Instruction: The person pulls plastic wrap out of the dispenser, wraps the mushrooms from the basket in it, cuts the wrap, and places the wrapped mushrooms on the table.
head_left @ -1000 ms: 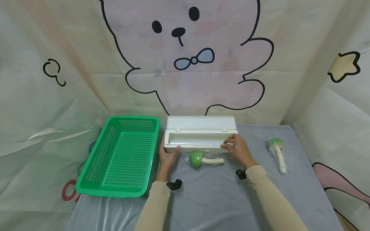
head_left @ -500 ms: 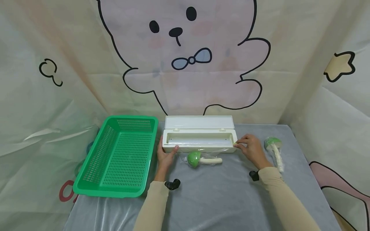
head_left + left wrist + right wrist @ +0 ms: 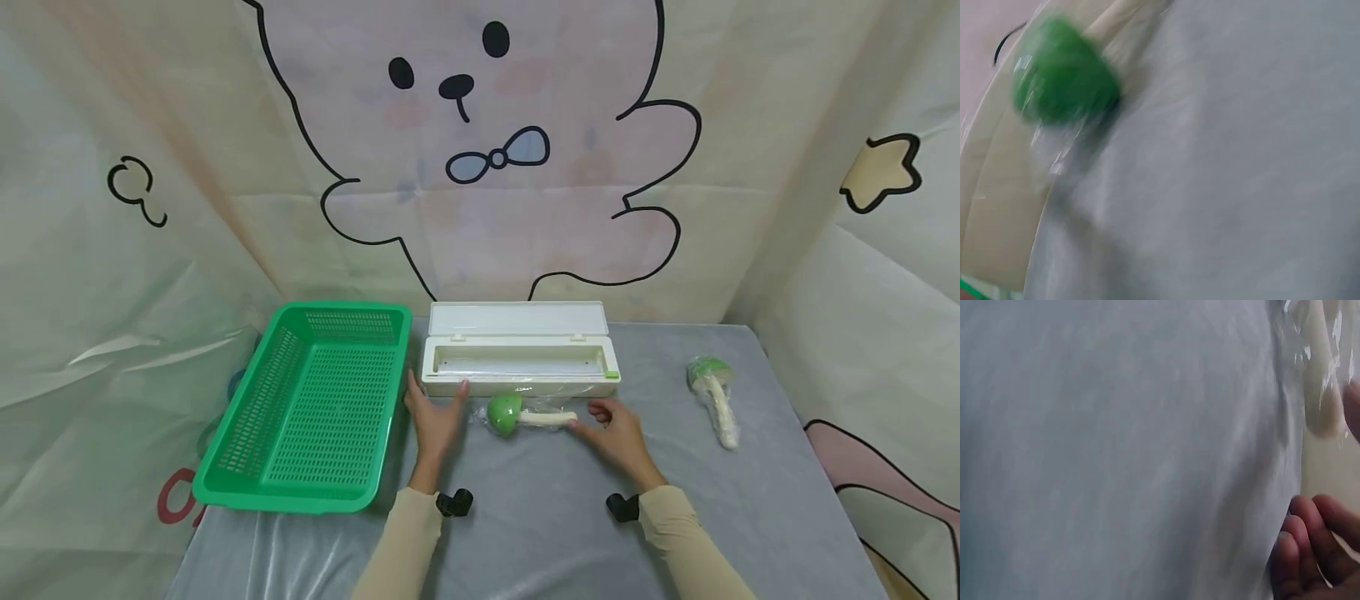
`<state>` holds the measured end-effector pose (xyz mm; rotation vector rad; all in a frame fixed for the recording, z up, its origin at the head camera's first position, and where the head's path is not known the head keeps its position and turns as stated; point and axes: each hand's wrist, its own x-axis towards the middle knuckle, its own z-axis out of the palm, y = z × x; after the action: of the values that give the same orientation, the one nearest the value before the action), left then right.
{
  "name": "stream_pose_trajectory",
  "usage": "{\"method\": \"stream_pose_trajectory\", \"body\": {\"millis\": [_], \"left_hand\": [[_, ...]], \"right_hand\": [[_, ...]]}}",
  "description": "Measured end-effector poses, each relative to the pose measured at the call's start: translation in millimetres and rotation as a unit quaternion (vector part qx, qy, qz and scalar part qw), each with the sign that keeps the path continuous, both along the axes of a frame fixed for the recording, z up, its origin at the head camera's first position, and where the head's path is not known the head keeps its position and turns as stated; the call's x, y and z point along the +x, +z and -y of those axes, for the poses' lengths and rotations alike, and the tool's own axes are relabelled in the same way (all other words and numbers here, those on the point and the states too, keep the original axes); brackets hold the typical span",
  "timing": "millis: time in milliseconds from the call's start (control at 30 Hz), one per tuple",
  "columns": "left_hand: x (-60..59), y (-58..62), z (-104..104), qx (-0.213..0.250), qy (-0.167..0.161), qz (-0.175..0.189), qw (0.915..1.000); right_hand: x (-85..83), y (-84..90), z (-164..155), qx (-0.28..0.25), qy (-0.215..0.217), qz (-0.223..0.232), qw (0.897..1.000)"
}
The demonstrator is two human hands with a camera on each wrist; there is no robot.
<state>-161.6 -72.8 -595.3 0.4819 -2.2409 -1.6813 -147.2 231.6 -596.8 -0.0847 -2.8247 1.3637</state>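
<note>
A white cling film dispenser [image 3: 521, 388] stands at the back of the table with its lid [image 3: 517, 317] raised and a green slider [image 3: 612, 374] at the right end of its front edge. In front of it lies a green-capped toy mushroom [image 3: 505, 413] on clear film; its pale stem points right. My left hand [image 3: 435, 429] stands with thumb and fingers apart by the dispenser's front left corner. My right hand [image 3: 618, 437] is at the stem's end, thumb near the tip [image 3: 1329, 415], other fingers loosely bent. Whether the thumb touches the stem is unclear.
A green plastic basket [image 3: 382, 433] stands to the left of the dispenser. Another green-capped toy mushroom in clear film [image 3: 716, 396] lies on the grey-covered table [image 3: 540, 525] at the right. A printed curtain [image 3: 585, 233] hangs behind and on both sides.
My right hand slid the green slider rightward, let go of it and came left and nearer to the mushroom's stem. My left hand has loosened from the dispenser's corner and drawn slightly nearer.
</note>
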Motion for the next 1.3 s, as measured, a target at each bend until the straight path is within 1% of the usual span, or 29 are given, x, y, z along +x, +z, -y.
{"method": "stream_pose_trajectory", "body": {"millis": [67, 100, 167, 233, 300, 333, 367, 433, 500, 600, 667, 733, 767, 867, 933, 1000, 1100, 1167, 1233, 1300], "left_hand": [[8.2, 1.9, -7, -0.011, 0.028, -0.002, 0.9995], [11.9, 2.8, -10, -0.016, 0.035, -0.003, 0.9993], [17.1, 3.0, -15, -0.004, 0.028, -0.003, 0.9996], [19.7, 1.3, -19, 0.012, -0.008, -0.002, 0.9999], [20.2, -0.2, -20, 0.032, -0.069, 0.008, 0.9970], [20.5, -0.4, -20, 0.044, -0.101, 0.014, 0.9938], [20.8, -0.2, -21, 0.047, -0.129, 0.018, 0.9903], [21.8, -0.8, -21, 0.043, -0.178, 0.012, 0.9830], [23.8, 0.5, -21, 0.037, -0.208, 0.009, 0.9774], [25.8, 1.1, -21, 0.022, -0.232, -0.005, 0.9725], [26.8, 3.5, -22, 0.024, -0.239, -0.015, 0.9707], [27.4, 6.2, -22, 0.033, -0.246, -0.031, 0.9682], [27.4, 7.3, -22, 0.044, -0.250, -0.039, 0.9665], [27.7, 12.7, -22, 0.088, -0.266, -0.070, 0.9573], [27.8, 15.5, -22, 0.111, -0.274, -0.083, 0.9518], [29.0, 19.0, -22, 0.115, -0.279, -0.092, 0.9488], [31.3, 23.3, -24, 0.072, -0.292, -0.090, 0.9494], [32.7, 26.1, -26, 0.029, -0.299, -0.094, 0.9490], [33.1, 28.3, -28, -0.005, -0.301, -0.105, 0.9479], [32.2, 30.7, -30, -0.031, -0.294, -0.126, 0.9469]], "right_hand": [[-2.0, 0.2, 8, -0.013, 0.028, 0.017, 0.999], [-3.8, 0.8, 12, -0.021, 0.035, 0.024, 0.999], [-8.3, 1.0, 18, -0.038, 0.042, 0.034, 0.998], [-11.9, 0.0, 22, -0.050, 0.038, 0.038, 0.997], [-14.0, -1.5, 24, -0.061, 0.037, 0.038, 0.997], [-14.0, -2.0, 24, -0.068, 0.032, 0.039, 0.996], [-13.7, -2.7, 24, -0.074, 0.028, 0.041, 0.996], [-12.3, -2.3, 23, -0.089, 0.023, 0.046, 0.995], [-10.5, -0.8, 23, -0.109, 0.016, 0.055, 0.992], [-6.1, 3.3, 21, -0.160, 0.018, 0.075, 0.984], [-2.8, 6.8, 19, -0.201, 0.026, 0.089, 0.975], [0.9, 10.1, 17, -0.243, 0.048, 0.108, 0.963], [2.7, 11.6, 15, -0.256, 0.064, 0.114, 0.958], [7.4, 17.0, 13, -0.294, 0.105, 0.133, 0.941], [9.3, 20.9, 13, -0.315, 0.133, 0.142, 0.929], [9.9, 24.7, 16, -0.349, 0.161, 0.144, 0.912], [9.8, 30.5, 22, -0.404, 0.209, 0.141, 0.879], [10.1, 34.7, 28, -0.438, 0.222, 0.138, 0.860], [10.8, 39.2, 34, -0.463, 0.221, 0.136, 0.847], [12.1, 43.6, 39, -0.481, 0.211, 0.142, 0.839]]}}
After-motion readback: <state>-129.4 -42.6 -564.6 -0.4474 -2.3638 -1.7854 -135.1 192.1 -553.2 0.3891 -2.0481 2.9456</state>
